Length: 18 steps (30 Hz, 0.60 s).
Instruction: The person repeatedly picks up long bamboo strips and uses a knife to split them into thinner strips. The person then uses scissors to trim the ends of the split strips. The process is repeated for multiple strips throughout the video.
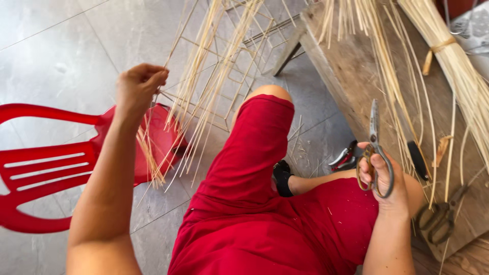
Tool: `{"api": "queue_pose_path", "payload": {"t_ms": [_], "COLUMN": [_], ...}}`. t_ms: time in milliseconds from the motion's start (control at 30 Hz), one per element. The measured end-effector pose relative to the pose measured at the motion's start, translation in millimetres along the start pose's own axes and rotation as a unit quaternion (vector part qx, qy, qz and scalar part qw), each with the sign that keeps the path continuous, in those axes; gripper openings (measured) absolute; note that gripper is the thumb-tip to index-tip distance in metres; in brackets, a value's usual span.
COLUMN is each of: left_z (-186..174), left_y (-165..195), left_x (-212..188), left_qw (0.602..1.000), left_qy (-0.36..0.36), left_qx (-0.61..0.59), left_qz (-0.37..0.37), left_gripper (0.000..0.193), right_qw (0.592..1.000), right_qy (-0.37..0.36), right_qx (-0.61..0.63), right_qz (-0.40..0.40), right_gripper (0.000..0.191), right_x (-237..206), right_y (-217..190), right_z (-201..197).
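My left hand (136,87) is raised over the red plastic chair (46,168), its fingers pinched on thin pale rattan strands (204,86) that fan down from a wire frame (239,56). My right hand (382,178) rests by my knee and grips a pair of metal scissors (375,147), blades pointing up and closed. I sit in red shorts (254,203) with one leg bent.
A wooden bench (356,76) at right carries a tied bundle of rattan (458,66), loose strands, a second pair of scissors (439,216) and a black-handled tool (417,159). Red-handled pruners (345,158) lie on the grey tiled floor (61,40).
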<state>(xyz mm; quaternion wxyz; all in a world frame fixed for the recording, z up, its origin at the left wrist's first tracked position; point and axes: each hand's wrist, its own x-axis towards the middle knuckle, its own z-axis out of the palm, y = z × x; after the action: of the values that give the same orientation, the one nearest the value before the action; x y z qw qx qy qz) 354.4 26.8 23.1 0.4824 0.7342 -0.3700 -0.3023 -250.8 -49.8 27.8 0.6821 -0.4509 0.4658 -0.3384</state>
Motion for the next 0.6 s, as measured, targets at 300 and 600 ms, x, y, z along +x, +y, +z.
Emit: {"api": "queue_pose_path", "payload": {"t_ms": [300, 600], "left_z": [40.0, 48.8], "left_y": [-31.0, -18.4], "left_x": [49.5, 40.7], "left_qw": [0.990, 0.962], "left_qy": [0.065, 0.069], "left_qx": [0.125, 0.259], "left_qz": [-0.019, 0.041], "left_gripper": [0.015, 0.016], "right_qw": [0.999, 1.000], "right_qy": [0.031, 0.013], "right_qx": [-0.012, 0.006], "right_qz": [0.008, 0.002], "right_gripper": [0.065, 0.063], "right_x": [7.9, 12.3], "right_y": [-1.1, 5.8], "right_z": [10.5, 2.4]}}
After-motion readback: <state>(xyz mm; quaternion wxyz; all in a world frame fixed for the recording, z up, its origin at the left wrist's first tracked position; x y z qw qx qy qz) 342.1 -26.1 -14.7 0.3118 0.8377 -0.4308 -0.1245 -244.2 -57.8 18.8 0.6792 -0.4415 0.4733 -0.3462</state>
